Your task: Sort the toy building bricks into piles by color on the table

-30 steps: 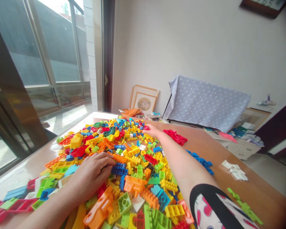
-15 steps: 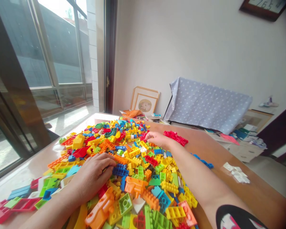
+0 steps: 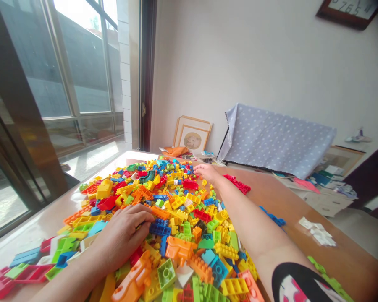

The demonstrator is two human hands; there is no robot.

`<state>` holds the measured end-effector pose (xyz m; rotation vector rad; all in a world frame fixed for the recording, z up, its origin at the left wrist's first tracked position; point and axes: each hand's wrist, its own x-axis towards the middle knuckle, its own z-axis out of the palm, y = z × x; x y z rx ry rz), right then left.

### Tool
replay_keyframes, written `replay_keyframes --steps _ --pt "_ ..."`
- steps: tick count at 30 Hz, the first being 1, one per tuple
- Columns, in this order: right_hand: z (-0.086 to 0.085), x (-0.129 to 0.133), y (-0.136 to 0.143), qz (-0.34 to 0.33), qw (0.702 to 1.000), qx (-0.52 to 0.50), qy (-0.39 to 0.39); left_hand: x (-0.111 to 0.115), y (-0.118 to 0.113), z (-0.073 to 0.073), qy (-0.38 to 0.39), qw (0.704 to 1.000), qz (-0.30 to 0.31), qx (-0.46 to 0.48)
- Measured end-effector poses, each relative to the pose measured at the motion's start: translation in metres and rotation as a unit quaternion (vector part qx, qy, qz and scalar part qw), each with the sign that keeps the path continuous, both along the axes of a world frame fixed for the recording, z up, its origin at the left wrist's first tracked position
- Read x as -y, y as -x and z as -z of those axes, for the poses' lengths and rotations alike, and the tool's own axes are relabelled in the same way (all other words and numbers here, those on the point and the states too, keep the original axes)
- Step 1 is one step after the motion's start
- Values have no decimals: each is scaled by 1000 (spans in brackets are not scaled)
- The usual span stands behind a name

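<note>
A large heap of toy building bricks (image 3: pixel 176 203) in many colours covers much of the table. My left hand (image 3: pixel 130 228) rests palm down on the near left of the heap, its fingers loosely bent and spread. Beside its fingertips lies a dark blue brick (image 3: pixel 160 227); no brick shows in its grasp. My right hand (image 3: pixel 207 172) reaches to the far right edge of the heap, fingers stretched leftward to the small bricks there. Just below it sits a red brick (image 3: pixel 190 184). The undersides of both hands are hidden.
Separate groups lie right of the heap on the brown table (image 3: pixel 271 243): red bricks (image 3: pixel 237 183), blue bricks (image 3: pixel 272 216), white bricks (image 3: pixel 317 231) and green bricks (image 3: pixel 329 277). Behind stands a rack draped with dotted grey cloth (image 3: pixel 280 140). A glazed window (image 3: pixel 88 75) is at left.
My right hand has moved slightly farther away along the heap's edge, uncovering red bricks below it. My left hand stays in place. The green bricks now show at the lower right.
</note>
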<state>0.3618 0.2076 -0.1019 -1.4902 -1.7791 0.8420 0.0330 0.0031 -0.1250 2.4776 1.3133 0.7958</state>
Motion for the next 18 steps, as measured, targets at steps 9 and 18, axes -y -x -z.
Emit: replay_keyframes --steps 9,18 --pt "19 -3 66 -132 985 109 -11 3 -3 -7 11 1000 -2 -7" --pt "13 55 85 -184 950 252 -16 3 -3 -4 5 1000 -3 -4"
